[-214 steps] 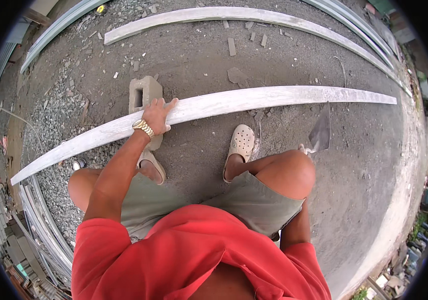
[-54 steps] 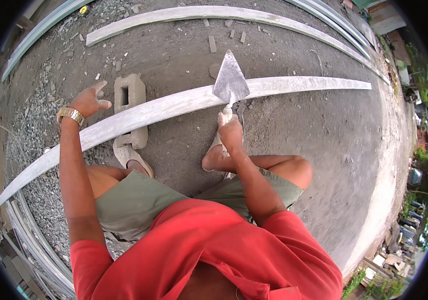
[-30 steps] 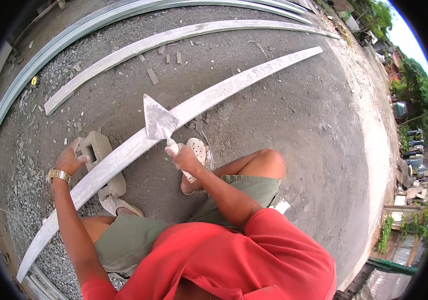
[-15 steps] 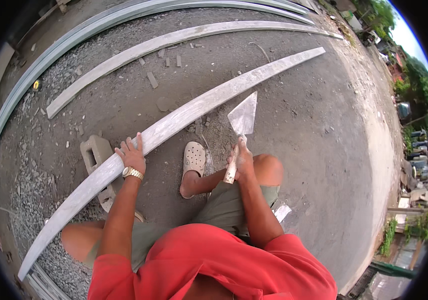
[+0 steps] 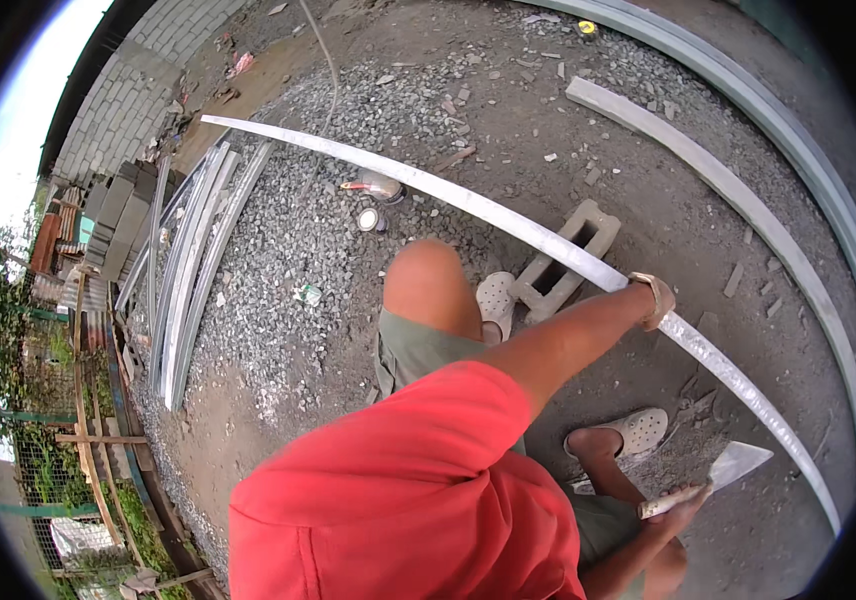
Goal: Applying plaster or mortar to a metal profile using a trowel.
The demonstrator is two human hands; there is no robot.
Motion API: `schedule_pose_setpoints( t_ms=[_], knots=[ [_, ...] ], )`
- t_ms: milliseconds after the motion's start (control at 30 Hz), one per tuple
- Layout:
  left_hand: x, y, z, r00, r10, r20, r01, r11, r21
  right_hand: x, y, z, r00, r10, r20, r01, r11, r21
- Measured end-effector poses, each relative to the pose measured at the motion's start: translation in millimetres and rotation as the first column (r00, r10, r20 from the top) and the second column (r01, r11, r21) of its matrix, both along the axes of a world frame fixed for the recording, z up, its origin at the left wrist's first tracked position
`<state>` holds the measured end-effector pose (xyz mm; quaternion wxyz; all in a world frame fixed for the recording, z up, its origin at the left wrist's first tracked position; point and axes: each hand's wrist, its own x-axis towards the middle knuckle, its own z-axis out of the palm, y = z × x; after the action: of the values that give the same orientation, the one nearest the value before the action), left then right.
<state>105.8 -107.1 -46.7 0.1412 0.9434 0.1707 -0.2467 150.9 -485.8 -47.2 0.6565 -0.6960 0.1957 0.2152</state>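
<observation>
A long pale bar (image 5: 508, 218) runs slantwise across the view, over a hollow concrete block (image 5: 600, 232). At the bar, just right of the block, is my left hand (image 5: 646, 294), with a watch (image 5: 665, 300) at the wrist; its fingers are hidden. My right hand (image 5: 685, 514), at the lower right, is closed round the pale handle of a trowel (image 5: 740, 463). The trowel's pointed blade faces away to the right, below the bar and apart from it.
Several metal lengths (image 5: 200, 265) lie on gravel (image 5: 278, 255) at the left. Two cans stand near my knee, one white-topped (image 5: 372, 219), the other with a red-handled brush (image 5: 356, 186) on it. Another bar (image 5: 718, 170) and a long grey beam (image 5: 748, 90) curve along the right.
My view has swung to the left, bringing in the gravel, cans and metal lengths. The right hand still holds the trowel. The left hand stays at the bar, its fingers now out of sight.
</observation>
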Motion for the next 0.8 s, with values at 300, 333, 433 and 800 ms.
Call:
schedule_pose_setpoints(
  t_ms=[300,333,433,800],
  knots=[
    [-47,30,-13,0.939,-0.023,0.343,-0.001,0.998,0.070,-1,34,7,0.993,0.084,0.084,-0.086,0.996,0.026],
    [-56,31,-13,0.936,-0.031,0.350,0.008,0.998,0.065,0,36,12,0.982,0.142,0.125,-0.140,0.990,-0.020],
    [-88,34,0,0.930,-0.113,0.350,0.037,0.976,0.215,21,33,8,0.924,0.310,0.225,-0.289,0.949,-0.123],
    [-282,176,118,0.868,0.270,-0.416,-0.217,0.961,0.171,11,55,47,0.893,0.369,0.259,-0.383,0.924,0.004]
  ],
)
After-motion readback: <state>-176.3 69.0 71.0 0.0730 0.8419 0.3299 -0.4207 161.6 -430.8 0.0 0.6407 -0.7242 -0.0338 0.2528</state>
